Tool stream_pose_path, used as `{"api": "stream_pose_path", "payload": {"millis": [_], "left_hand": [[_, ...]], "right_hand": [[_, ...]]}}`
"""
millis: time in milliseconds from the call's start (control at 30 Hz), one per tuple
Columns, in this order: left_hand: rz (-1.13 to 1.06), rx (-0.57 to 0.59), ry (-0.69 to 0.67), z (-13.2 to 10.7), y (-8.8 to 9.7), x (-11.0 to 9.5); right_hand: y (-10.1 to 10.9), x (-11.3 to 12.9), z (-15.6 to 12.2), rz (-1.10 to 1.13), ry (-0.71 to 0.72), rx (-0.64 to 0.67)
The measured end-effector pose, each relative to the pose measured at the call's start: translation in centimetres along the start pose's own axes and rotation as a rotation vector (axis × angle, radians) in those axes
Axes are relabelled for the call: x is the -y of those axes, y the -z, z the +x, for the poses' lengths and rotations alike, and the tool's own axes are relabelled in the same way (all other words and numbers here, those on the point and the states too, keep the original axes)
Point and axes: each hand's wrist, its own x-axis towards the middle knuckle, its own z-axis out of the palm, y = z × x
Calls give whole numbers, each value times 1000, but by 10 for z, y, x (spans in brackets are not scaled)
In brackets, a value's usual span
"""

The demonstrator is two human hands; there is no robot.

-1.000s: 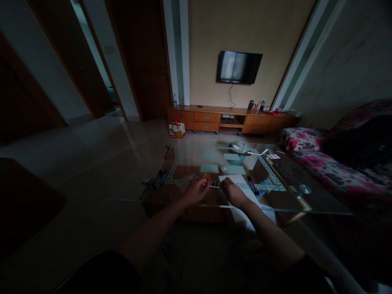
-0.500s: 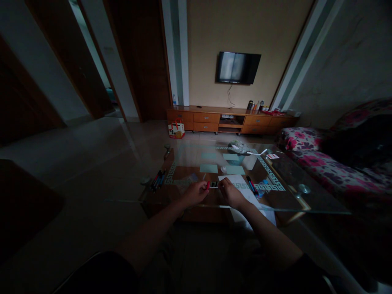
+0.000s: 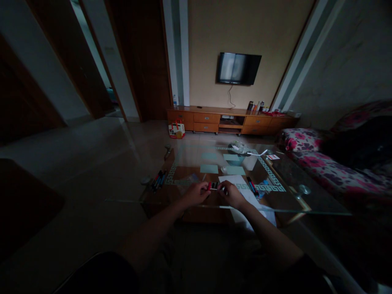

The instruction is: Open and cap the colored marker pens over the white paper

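In the head view, my left hand (image 3: pixel 196 193) is closed in a pinch on a small red piece (image 3: pixel 209 186) that looks like part of a marker. My right hand (image 3: pixel 232 194) is also pinched, just to its right. A thin pale stick (image 3: pixel 213 189) spans the small gap between both hands, its right end at my right fingertips. Small dark things (image 3: pixel 214 185) show just behind the stick; their kind is too small to make out. White paper (image 3: pixel 235 179) lies under and beyond my right hand on the glass table (image 3: pixel 190 208).
Several markers (image 3: pixel 158 181) lie on the table to the left, and more markers (image 3: pixel 252 185) to the right beside a blue plastic wrapper (image 3: pixel 263 188). Farther back sit a basket with a plastic bag (image 3: pixel 239 147) and a card (image 3: pixel 272 157). A flowered sofa (image 3: pixel 324 163) borders the right.
My hands have turned slightly, and the red piece stands more upright at my left fingertips. The pale stick stays between the hands, sitting slightly lower in the picture.
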Motion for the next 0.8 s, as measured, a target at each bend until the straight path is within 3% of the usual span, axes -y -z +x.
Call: {"api": "stream_pose_path", "payload": {"millis": [267,433,600,800], "left_hand": [[-11,-2,-3,-1,-1,0],[-27,-13,-11,0,-1,-1],[-59,26,-31,0,-4,-9],[-75,38,-44,-1,-7,-14]], "right_hand": [[-1,2,0,98,-64,-33],[-5,8,6,469,-170,-128],[-8,21,9,912,-401,-186],[-9,30,6,955,-395,-142]]}}
